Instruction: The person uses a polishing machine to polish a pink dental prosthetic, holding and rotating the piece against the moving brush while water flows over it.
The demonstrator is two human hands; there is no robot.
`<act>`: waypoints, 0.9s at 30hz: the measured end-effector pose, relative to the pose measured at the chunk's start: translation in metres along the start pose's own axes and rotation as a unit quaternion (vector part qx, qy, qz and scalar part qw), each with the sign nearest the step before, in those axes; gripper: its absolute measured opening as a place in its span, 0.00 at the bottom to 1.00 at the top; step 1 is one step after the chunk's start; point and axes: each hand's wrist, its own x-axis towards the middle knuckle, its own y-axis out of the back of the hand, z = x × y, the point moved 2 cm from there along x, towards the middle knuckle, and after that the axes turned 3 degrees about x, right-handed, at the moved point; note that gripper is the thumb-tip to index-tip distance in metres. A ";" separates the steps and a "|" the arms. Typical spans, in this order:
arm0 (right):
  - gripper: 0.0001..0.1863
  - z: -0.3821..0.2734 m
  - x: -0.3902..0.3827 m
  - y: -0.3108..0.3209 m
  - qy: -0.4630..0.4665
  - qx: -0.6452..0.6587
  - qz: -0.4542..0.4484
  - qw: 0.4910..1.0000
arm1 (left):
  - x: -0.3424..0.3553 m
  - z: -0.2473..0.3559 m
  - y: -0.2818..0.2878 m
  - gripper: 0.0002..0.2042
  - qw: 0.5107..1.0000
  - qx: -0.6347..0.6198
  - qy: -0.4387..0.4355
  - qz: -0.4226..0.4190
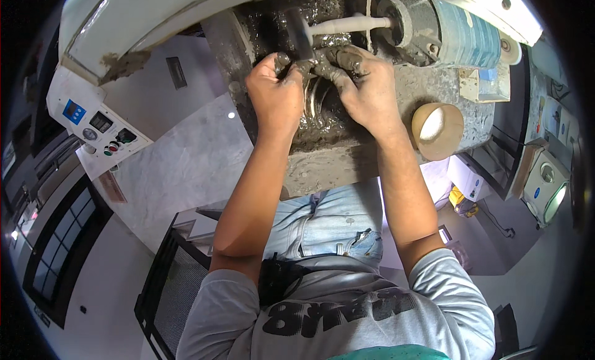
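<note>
My left hand (274, 96) and my right hand (370, 90) are held close together, fingers bent and coated in wet grey slurry. Between their fingertips is a small slurry-covered piece (319, 64), its kind hidden by the mud and fingers. Both hands pinch it just below a dark, blurred polishing wheel (299, 34); whether it touches the wheel I cannot tell. The wheel sits at the end of a pale, mud-coated spindle (350, 26), which runs right to a blue motor (469, 33). Under my hands lies a wet, muddy tray (328, 136).
A tan bowl (447, 146) with something white inside stands right of my right forearm. Behind it is a small white box (485, 92) with a blue item. A pale hood (142, 25) arches over the far side. At left is a control panel (102, 134) with knobs and displays.
</note>
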 end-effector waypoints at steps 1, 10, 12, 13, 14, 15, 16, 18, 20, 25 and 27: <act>0.14 0.001 -0.001 0.001 0.000 -0.001 0.000 1.000 | -0.001 0.001 0.000 0.08 1.000 -0.010 0.004 -0.010; 0.11 -0.008 0.003 0.005 -0.063 0.017 -0.011 0.998 | 0.001 0.000 -0.003 0.08 0.995 -0.072 0.060 -0.023; 0.11 -0.010 0.004 0.005 -0.066 -0.012 -0.027 0.997 | 0.001 -0.005 -0.001 0.09 0.994 -0.085 0.061 -0.013; 0.11 -0.012 0.004 0.005 -0.068 -0.012 -0.027 0.997 | 0.000 -0.005 -0.001 0.09 0.991 -0.106 0.080 -0.004; 0.11 -0.014 0.004 0.005 -0.066 -0.013 -0.021 0.997 | -0.001 -0.005 -0.001 0.09 0.987 -0.126 0.099 0.005; 0.10 -0.015 0.005 0.004 -0.065 -0.014 -0.016 0.998 | -0.001 -0.003 -0.001 0.09 0.987 -0.126 0.100 0.005; 0.10 -0.016 0.005 0.004 -0.066 -0.015 -0.015 0.998 | -0.001 0.000 -0.002 0.09 0.985 -0.130 0.117 0.007; 0.09 -0.015 0.006 0.004 -0.079 0.004 0.001 0.997 | 0.000 0.003 -0.004 0.09 0.982 -0.134 0.135 0.007; 0.09 -0.014 0.008 0.001 -0.096 -0.021 -0.005 0.995 | 0.002 0.004 -0.003 0.09 0.983 -0.103 0.149 0.025; 0.10 -0.012 0.009 -0.002 -0.121 -0.080 -0.028 0.989 | 0.001 0.009 0.001 0.09 0.984 -0.104 0.141 0.028; 0.12 -0.014 0.006 -0.001 -0.117 0.014 -0.007 0.993 | 0.000 0.010 0.001 0.09 0.984 -0.110 0.140 0.024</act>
